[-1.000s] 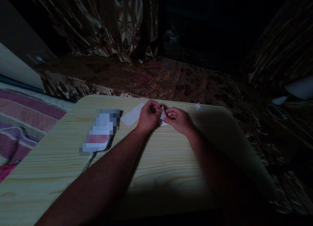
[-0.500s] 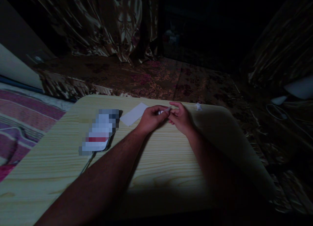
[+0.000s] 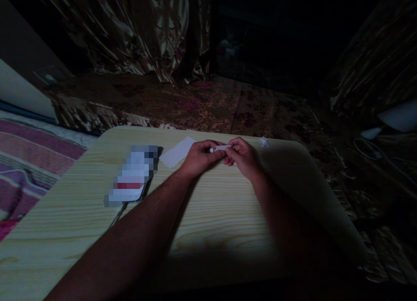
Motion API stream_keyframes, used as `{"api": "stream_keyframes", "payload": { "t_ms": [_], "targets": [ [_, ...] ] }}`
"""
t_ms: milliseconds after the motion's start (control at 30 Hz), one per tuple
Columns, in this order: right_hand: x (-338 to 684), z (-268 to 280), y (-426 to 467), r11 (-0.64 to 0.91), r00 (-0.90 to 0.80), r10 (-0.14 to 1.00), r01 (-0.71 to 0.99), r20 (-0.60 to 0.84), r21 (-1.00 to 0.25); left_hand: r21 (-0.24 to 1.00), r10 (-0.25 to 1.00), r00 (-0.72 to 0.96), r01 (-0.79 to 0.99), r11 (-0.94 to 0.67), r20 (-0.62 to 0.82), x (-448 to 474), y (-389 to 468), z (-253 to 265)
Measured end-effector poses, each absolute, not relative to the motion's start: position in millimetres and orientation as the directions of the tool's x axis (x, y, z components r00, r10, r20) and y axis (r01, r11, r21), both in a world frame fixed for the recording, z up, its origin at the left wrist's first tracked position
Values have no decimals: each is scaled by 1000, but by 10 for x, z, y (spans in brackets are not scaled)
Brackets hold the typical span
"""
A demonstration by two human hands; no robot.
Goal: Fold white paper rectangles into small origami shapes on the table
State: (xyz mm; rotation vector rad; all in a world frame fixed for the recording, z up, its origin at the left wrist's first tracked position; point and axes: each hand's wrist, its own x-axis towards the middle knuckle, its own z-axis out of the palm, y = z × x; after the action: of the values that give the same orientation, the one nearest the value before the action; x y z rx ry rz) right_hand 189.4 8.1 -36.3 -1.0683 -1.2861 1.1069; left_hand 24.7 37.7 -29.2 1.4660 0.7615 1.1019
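Between my two hands is a small white strip of paper [image 3: 221, 148], partly covered by the fingers. My left hand [image 3: 201, 157] pinches its left end with thumb and fingers. At the right end, my right hand [image 3: 241, 157] closes thumb and forefinger on the same strip. Flat on the table just left of my left hand lies a white sheet of paper [image 3: 177, 152]. A small white folded paper star [image 3: 264, 141] rests beyond my right hand, near the far edge.
The pale wooden table [image 3: 211, 223] fills the front. A phone [image 3: 133, 175], its screen blurred out, lies at the left with a cable [image 3: 117, 215]. A striped bed cover [image 3: 29, 153] is at the left, and a patterned cloth-covered surface [image 3: 202, 103] stands behind the table.
My right hand's raised forefinger has come down onto the paper strip. The strip now shows straighter between both hands. The sheet, star and phone stay put.
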Motion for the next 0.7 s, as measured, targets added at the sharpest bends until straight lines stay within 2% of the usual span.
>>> {"api": "stream_keyframes", "payload": {
  "t_ms": [367,500,700],
  "targets": [
    [1973,-384,102,86,-69,993,-148,97,-985,975,906,418,-218,35,61,205,443,-339],
    [1960,-388,105,83,-82,992,-134,94,-988,981,919,389,-192,6,70,200,450,-352],
    [1928,-408,110,113,-59,991,-77,118,-991,973,912,361,-191,-133,196,212,447,-357]
  ]
}}
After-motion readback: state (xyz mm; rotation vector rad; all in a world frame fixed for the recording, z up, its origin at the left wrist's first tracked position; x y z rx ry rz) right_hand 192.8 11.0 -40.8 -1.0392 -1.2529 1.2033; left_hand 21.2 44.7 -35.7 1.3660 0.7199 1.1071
